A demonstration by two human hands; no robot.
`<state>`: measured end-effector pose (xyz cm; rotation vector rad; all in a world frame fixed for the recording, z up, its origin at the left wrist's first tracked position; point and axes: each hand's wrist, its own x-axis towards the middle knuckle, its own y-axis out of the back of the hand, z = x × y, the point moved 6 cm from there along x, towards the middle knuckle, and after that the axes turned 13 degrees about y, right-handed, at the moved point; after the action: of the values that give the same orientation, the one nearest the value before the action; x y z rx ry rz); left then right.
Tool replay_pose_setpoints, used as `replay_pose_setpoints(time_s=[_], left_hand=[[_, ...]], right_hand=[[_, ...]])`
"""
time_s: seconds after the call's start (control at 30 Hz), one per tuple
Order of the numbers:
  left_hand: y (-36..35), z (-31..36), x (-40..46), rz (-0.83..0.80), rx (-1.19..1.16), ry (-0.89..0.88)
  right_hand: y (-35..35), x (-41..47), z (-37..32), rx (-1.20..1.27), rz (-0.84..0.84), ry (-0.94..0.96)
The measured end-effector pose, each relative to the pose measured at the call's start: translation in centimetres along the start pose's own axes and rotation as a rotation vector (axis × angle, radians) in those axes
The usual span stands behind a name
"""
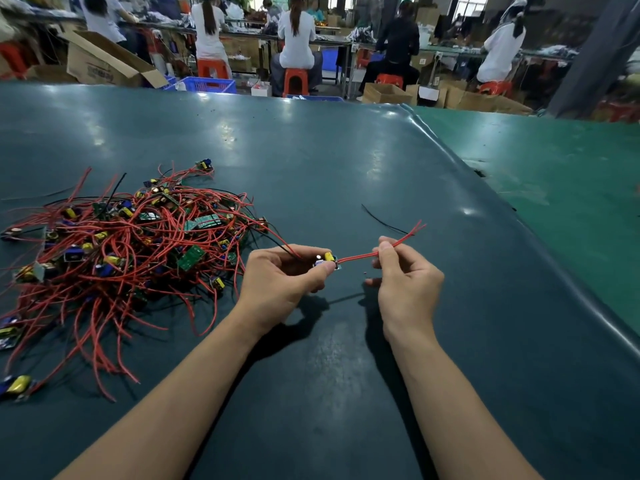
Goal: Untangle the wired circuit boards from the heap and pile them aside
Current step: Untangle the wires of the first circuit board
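A: Where is the board, and how does it lie?

B: The board [329,261] is held above the mat [346,168], just right of frame centre. Its long axis with the red leads [367,254] runs from 8 o'clock to 2 o'clock; the free lead ends point to 2 o'clock.

A: State of the left hand?

B: The left hand [280,282] pinches the board between thumb and fingers. More leads run from this hand toward 10 o'clock into the heap [121,251].

A: Right hand?

B: The right hand [405,278] pinches the red leads partway along, at 3 o'clock from the board. The other fingers are loosely curled.

A: The heap?

B: It lies on the mat at 9 o'clock from the hands: red and black wires tangled with green boards and yellow components. One black wire [384,221] lies apart, at 12 o'clock from the right hand.

A: Containers?

B: Beyond the table's far edge, an open carton [104,64] at 11 o'clock and a blue crate [207,85] beside it. Contents cannot be told.
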<state>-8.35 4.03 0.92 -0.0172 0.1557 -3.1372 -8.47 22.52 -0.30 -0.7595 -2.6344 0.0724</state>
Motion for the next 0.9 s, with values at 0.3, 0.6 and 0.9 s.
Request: replay_pose_setpoints(time_s=[0.3,0.6,0.9], left_hand=[[0.9,0.0,0.3,0.069,-0.071,-0.028],[2.5,0.4,0.1,0.206,-0.086,-0.126],[0.9,3.0,-2.2,0.359,0.509,-0.669]], right_hand=[[2.6,1.4,0.9,0.066,0.292,-0.010],[1.8,0.9,0.1,-0.083,0.184,0.069],[-3.3,-3.7,-4.6,-0.169,-0.400,0.710]])
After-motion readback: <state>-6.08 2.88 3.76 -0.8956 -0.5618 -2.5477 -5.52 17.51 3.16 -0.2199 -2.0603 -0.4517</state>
